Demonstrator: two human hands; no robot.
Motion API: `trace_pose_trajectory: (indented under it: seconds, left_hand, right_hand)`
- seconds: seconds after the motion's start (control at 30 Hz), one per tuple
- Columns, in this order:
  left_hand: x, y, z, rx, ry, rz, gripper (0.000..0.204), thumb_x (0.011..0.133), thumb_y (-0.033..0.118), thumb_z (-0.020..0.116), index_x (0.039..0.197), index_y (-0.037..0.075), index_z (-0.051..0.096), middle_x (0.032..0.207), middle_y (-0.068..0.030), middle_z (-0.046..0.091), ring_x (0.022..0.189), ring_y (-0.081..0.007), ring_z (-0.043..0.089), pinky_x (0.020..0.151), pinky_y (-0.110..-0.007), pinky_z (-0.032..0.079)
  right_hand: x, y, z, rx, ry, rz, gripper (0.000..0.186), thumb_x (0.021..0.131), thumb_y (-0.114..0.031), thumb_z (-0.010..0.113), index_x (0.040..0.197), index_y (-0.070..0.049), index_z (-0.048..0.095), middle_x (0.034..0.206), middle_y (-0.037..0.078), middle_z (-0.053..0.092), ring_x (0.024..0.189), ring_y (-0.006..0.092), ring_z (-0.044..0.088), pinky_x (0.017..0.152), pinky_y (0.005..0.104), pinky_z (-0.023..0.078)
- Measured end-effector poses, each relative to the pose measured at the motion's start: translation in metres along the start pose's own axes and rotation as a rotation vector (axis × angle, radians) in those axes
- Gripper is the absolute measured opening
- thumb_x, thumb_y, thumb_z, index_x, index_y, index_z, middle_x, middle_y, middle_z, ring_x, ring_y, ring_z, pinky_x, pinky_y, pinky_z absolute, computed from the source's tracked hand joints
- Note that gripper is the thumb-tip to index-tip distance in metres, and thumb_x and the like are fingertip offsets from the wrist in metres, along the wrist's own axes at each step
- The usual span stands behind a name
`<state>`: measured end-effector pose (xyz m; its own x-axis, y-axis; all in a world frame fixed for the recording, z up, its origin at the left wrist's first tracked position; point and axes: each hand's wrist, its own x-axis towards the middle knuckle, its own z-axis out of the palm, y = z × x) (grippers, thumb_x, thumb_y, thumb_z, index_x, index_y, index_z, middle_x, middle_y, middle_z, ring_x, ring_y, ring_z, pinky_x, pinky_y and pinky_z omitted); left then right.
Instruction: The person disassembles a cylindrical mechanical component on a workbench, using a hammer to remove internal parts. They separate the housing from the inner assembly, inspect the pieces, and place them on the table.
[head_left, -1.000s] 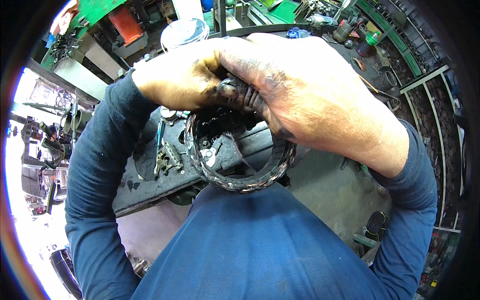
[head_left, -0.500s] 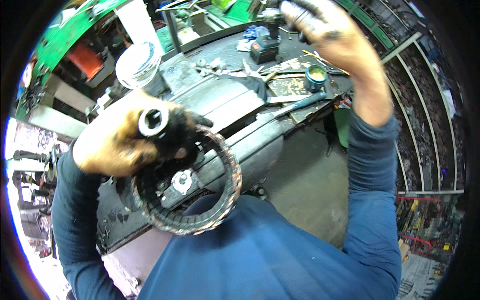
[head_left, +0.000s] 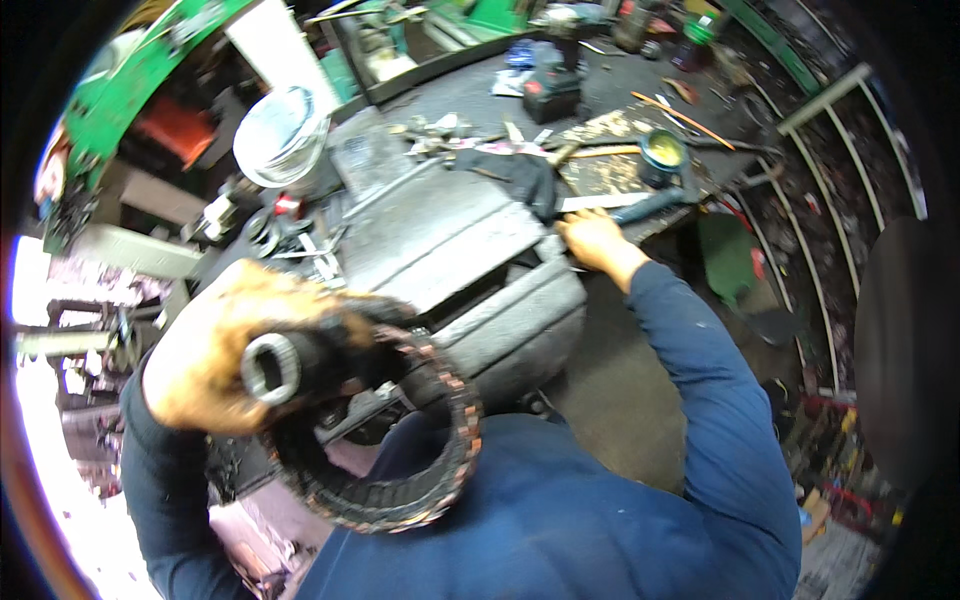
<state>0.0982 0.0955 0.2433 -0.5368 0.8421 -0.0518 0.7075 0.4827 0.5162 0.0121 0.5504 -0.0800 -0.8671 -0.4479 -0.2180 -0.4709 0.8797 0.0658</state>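
My left hand (head_left: 225, 345), smeared with black, is closed around a short dark cylinder with a hollow grey end (head_left: 270, 368). Beside it, under the same hand, hangs a stator-like ring (head_left: 466, 425), dark inside with copper-coloured edges; my fingers partly hide where the two meet. Out to the right, my right hand (head_left: 595, 242) is closed at the near end of a long tool with a dark blue-grey handle (head_left: 648, 207). The hand covers part of that tool, so its kind does not show. Below both hands lies a large grey metal block (head_left: 440, 240) with a lengthwise gap.
A white bucket (head_left: 280, 140) stands left on the bench. Behind are a cordless power tool (head_left: 552, 95), a dark cloth (head_left: 520, 180) and an open tin (head_left: 662, 155) of yellowish paste. Shelving (head_left: 830, 200) rises at the right. A green container (head_left: 728, 255) is near the bench edge.
My right hand has come down from the upper right to the long tool by the grey block. My left hand, with the cylinder and ring, has dropped lower and tilted.
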Motion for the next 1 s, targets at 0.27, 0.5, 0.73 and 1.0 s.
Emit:
trace_pose_trajectory:
  seconds: [0.27,0.5,0.73,1.0]
  left_hand:
    - [0.027,0.004,0.005,-0.284,0.080,0.204,0.031,0.080,0.005,0.077,0.110,0.001,0.069,0.094,-0.0182,0.074,0.084,-0.0326,0.072,0.080,-0.038,0.057]
    - [0.026,0.004,0.009,-0.311,0.030,0.120,0.023,0.088,0.012,0.079,0.107,0.001,0.071,0.089,-0.0162,0.073,0.078,-0.0233,0.068,0.075,-0.037,0.055]
    - [0.026,0.003,0.014,-0.297,0.092,0.174,0.026,0.089,0.015,0.076,0.112,0.005,0.071,0.093,-0.0101,0.074,0.084,-0.0207,0.068,0.080,-0.038,0.055]
    - [0.021,0.007,0.010,-0.244,0.044,0.077,0.022,0.091,0.015,0.075,0.108,0.002,0.072,0.088,-0.0071,0.076,0.079,-0.0140,0.066,0.077,-0.035,0.055]
  right_hand:
    - [-0.034,0.009,-0.081,0.715,0.359,0.090,0.049,0.091,-0.015,0.070,0.137,-0.001,0.059,0.120,0.024,0.069,0.115,0.0378,0.066,0.100,0.0415,0.051]
    - [-0.135,-0.058,-0.301,0.514,0.947,-0.064,0.047,0.104,-0.041,0.061,0.135,-0.005,0.060,0.104,0.013,0.069,0.091,0.0217,0.064,0.082,0.0361,0.052]
    - [-0.170,-0.142,-0.377,0.192,0.668,-0.178,0.051,0.103,-0.039,0.061,0.138,-0.002,0.057,0.114,0.016,0.066,0.102,0.0247,0.062,0.090,0.0370,0.050]
    - [-0.172,-0.155,-0.391,-0.014,0.627,-0.088,0.057,0.100,-0.038,0.063,0.141,0.001,0.053,0.125,0.019,0.063,0.114,0.0282,0.060,0.100,0.0380,0.047]
